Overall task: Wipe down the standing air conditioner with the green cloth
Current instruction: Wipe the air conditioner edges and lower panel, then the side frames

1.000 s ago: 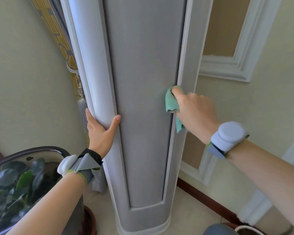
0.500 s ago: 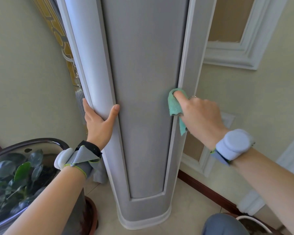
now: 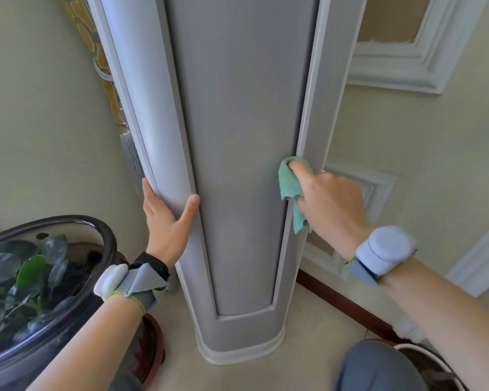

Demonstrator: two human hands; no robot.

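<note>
The tall grey standing air conditioner (image 3: 237,136) (AC) fills the middle. It has a flat dark-grey front panel, w/ a round light-grey strip on its left & a thin pale strip on its right. A white foot at the bottom sits on the pale floor tiles (image 3: 322,320).

The small soft green cloth (image 3: 290,184) is on the AC's right edge, on the line where the front panel meets the right strip. It is bunched up & a bit hangs down loose.

R hand (image 3: 331,204) grips the cloth, pointer finger pushing it onto the AC. L hand (image 3: 167,218) lies flat on the AC's round left strip, fingers straight & thumb spread onto the front edge. It holds nothing.

Left of the AC: big shiny dark round pot (image 3: 109,241) w/ green leaves. Right of the AC: white wall frames (image 3: 393,71).
</note>
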